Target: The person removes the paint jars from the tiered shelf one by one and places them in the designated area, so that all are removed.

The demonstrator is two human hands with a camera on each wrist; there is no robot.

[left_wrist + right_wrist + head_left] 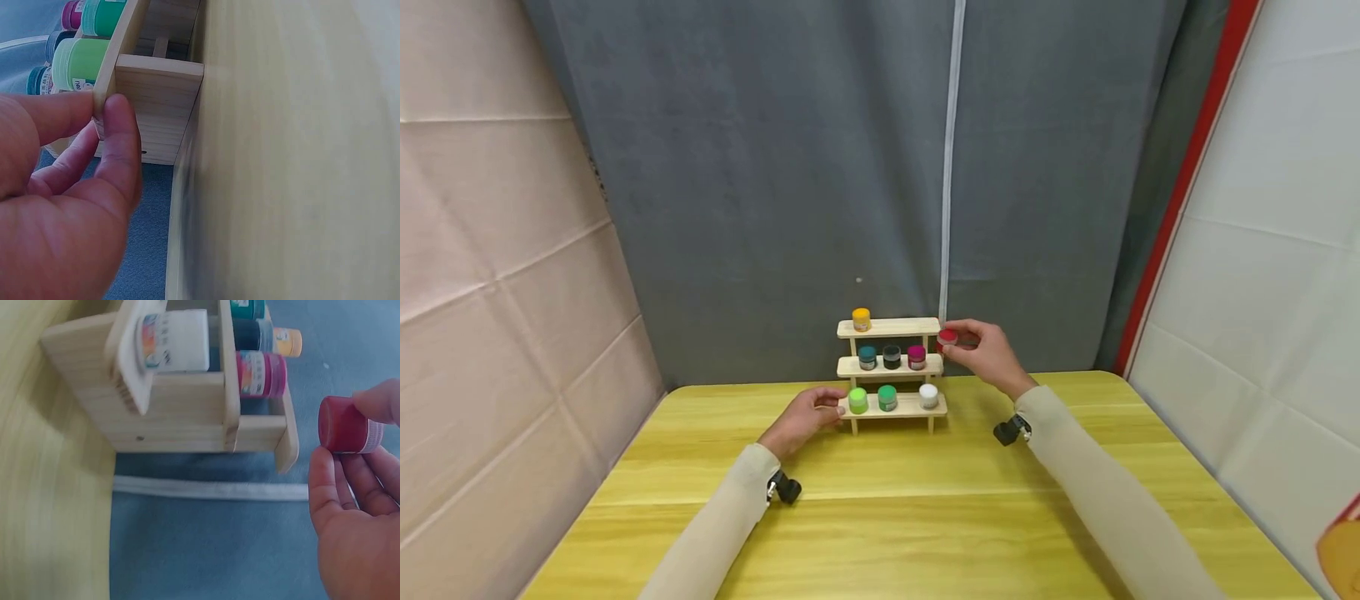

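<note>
A three-tier wooden display rack [891, 366] stands at the table's back edge. My left hand [805, 419] pinches the left end of its lowest shelf [105, 87] between thumb and fingers. My right hand [990, 357] holds a red paint jar [345, 425] by its sides, off the right end of the rack near the top shelf. A yellow jar [861, 319] sits at the left of the top shelf. On the middle shelf stand teal [867, 357], black [891, 357] and magenta [917, 357] jars. Light green [857, 400], green [887, 397] and white [928, 396] jars line the lowest shelf.
The wood-grain table [880, 517] stretches in front of the rack. Right behind it hangs a grey curtain [790, 183] with a white vertical strip [951, 150]. Pale cloth walls [497, 275] flank both sides. A red and yellow object [1341, 550] shows at the lower right corner.
</note>
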